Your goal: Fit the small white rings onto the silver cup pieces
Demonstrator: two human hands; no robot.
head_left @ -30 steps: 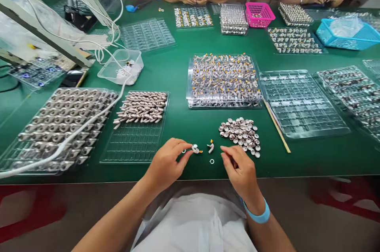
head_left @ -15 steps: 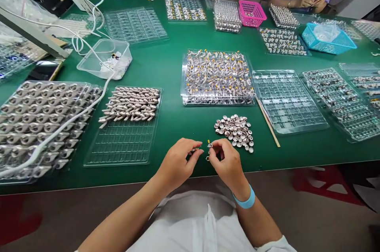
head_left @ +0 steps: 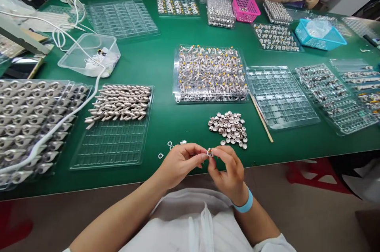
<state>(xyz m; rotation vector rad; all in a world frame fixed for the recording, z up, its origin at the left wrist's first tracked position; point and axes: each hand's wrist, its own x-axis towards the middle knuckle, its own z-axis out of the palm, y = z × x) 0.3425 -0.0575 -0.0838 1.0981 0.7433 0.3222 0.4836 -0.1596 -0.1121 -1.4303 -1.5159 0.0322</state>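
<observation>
Both my hands meet at the near edge of the green table [head_left: 166,62]. My left hand [head_left: 181,163] and my right hand [head_left: 227,171] pinch one small metal part [head_left: 209,152] with an orange tip between their fingertips. Just beyond them lies a loose pile of small silver caps [head_left: 228,127]. A few tiny white rings [head_left: 170,144] lie on the table left of my left hand. A clear tray [head_left: 114,125] half filled with grey finished pieces sits to the left. A stacked tray of orange-tipped metal parts [head_left: 209,74] stands straight ahead.
An empty clear tray [head_left: 280,97] and a thin wooden stick [head_left: 261,117] lie to the right. A white cable [head_left: 59,123] crosses a large filled tray [head_left: 32,121] at left. A clear plastic tub [head_left: 89,54] sits behind. Two other people work at the far edge, beside a pink basket [head_left: 246,7] and a blue basket [head_left: 320,34].
My hands picked the small parts off the table and came together, now pinching one piece between them closer to my body. The view shifted left and downward.
</observation>
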